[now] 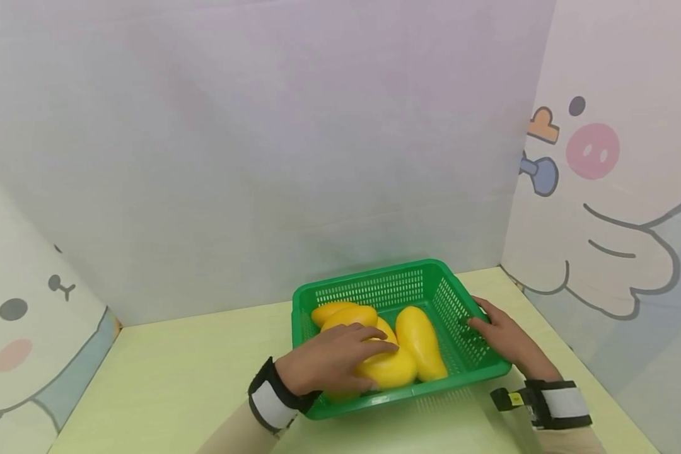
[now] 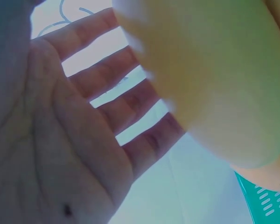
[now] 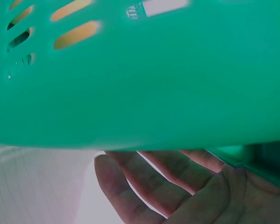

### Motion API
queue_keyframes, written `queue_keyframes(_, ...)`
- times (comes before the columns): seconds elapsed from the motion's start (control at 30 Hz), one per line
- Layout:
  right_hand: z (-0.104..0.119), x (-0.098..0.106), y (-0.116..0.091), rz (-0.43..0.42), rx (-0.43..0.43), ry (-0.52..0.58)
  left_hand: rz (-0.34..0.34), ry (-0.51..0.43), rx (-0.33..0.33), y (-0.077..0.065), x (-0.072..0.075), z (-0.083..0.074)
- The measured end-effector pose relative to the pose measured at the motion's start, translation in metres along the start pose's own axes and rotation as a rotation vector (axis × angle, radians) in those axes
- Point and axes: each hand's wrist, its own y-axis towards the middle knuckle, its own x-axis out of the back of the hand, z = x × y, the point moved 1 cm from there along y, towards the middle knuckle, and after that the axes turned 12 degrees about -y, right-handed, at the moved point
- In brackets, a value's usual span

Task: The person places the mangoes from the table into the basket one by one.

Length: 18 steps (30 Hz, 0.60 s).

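Note:
A green plastic basket (image 1: pixel 408 394) with slotted sides stands on the table and holds several yellow mangoes. My left hand (image 1: pixel 340 356) reaches over its left side, with the fingers spread across the mangoes and the thumb low near the front rim. Under those fingers lies a plump mango (image 1: pixel 394 371); in the left wrist view the nearly straight fingertips meet a large pale mango (image 2: pixel 214 84). Another mango (image 1: pixel 420 340) lies to the right of the hand. My right hand (image 1: pixel 505 337) grips the basket's right rim, thumb over the edge, its fingers outside and below in the right wrist view.
The pale yellow-green tabletop (image 1: pixel 187 366) extends to the left of the basket. A plain light wall (image 1: pixel 261 157) rises close behind it. Side panels with cartoon animals, such as the right panel (image 1: pixel 618 239), close in both sides.

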Motion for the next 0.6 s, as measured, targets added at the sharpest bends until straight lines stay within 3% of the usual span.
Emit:
queue_keyframes(0.4, -0.001, -0.001, 0.001, 0.001, -0.003, 0.001, -0.040, 0.017, -0.043, -0.006, 0.006, 0.000)
queue_keyframes(0.6, -0.001, 0.000, 0.001, 0.006, -0.008, -0.011, -0.124, 0.033, -0.088, -0.013, 0.013, -0.003)
